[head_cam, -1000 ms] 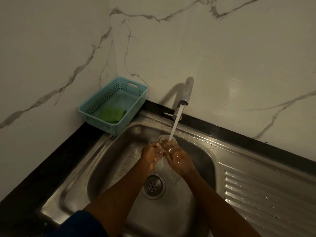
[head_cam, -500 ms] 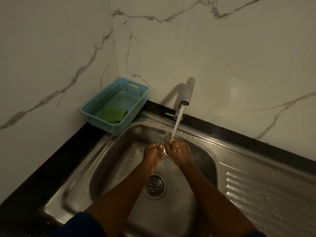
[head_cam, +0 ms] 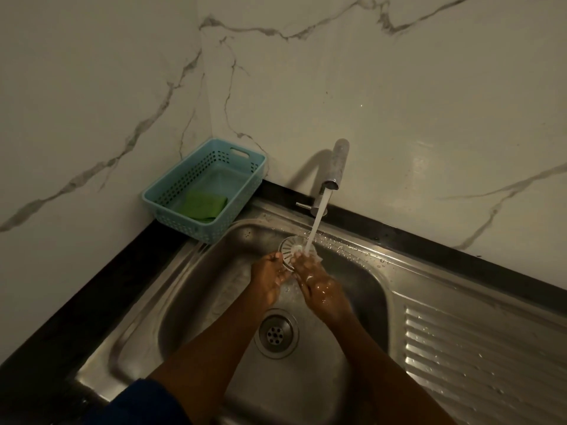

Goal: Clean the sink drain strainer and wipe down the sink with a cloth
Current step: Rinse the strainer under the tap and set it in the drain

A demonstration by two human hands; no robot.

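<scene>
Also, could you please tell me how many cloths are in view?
1: a green cloth lying in the blue basket left of the tap; others may be hidden.

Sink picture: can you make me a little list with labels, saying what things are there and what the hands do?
strainer: round, out of the drain, under the running water
left hand: holds the strainer's left edge
right hand: holds its right side, wet
tap: on
drain: uncovered, below the hands
basket: blue, in the corner
cloth: green, lying in the basket
</scene>
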